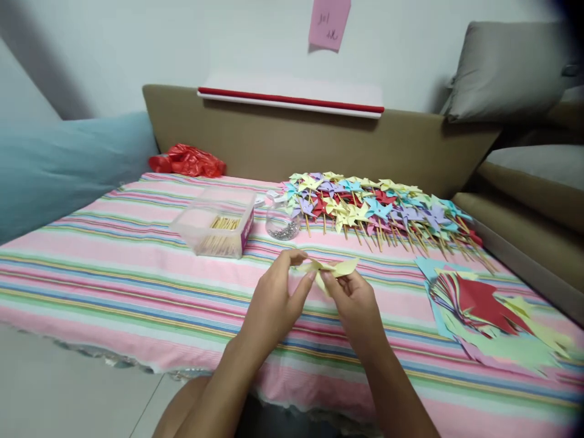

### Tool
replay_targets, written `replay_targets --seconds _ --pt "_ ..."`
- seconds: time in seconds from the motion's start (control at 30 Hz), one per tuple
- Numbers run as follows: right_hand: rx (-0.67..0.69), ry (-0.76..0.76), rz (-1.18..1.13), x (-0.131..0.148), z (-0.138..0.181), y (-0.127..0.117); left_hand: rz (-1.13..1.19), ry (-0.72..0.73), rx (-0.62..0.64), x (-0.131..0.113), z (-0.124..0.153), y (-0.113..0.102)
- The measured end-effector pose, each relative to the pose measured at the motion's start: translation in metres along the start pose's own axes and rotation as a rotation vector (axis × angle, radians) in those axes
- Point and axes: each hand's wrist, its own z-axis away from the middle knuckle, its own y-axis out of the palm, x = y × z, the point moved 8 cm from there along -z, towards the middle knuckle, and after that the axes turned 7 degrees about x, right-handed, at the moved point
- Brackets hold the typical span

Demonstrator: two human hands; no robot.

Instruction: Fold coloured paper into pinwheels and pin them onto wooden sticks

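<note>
The left hand (274, 298) pinches the left side of a pale yellow paper piece (341, 267) between thumb and fingers, and the right hand (358, 298) grips its middle and right part, thumb on top. The paper (its points stick out past the fingers) is held up over the front half of a striped cloth (191, 295), between the two hands. Just beyond them stands a clear jar (272, 218) with small metal bits (283, 231) at the bottom; to its left is a clear plastic box (185, 224) holding thin wooden sticks (221, 244). Behind and to the right lies a wide heap of pinwheels (376, 208) on sticks, in yellow, blue, purple and red. Nearer on the right, cut paper sheets (483, 301) are fanned in a loose pile, a red one near the top. Farther off, a red plastic bag (191, 161) sits against a brown backrest (274, 146), and a pink note (329, 24) is on the wall (255, 36).
</note>
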Motion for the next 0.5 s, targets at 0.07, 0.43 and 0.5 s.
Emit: replay_targets --seconds 0.07,0.43,0.5 --pt "-0.077 0.063 -0.080 -0.008 -0.003 -0.006 -0.057 -0.039 -0.088 0.000 0.004 -0.025" --pt "-0.305 0.221 -0.494 -0.020 -0.012 -0.048 -0.800 -0.503 -0.023 0.086 -0.092 -0.180" --pt "-0.256 0.229 -0.492 -0.019 -0.014 -0.050 -0.816 -0.564 0.105 0.110 -0.114 -0.178"
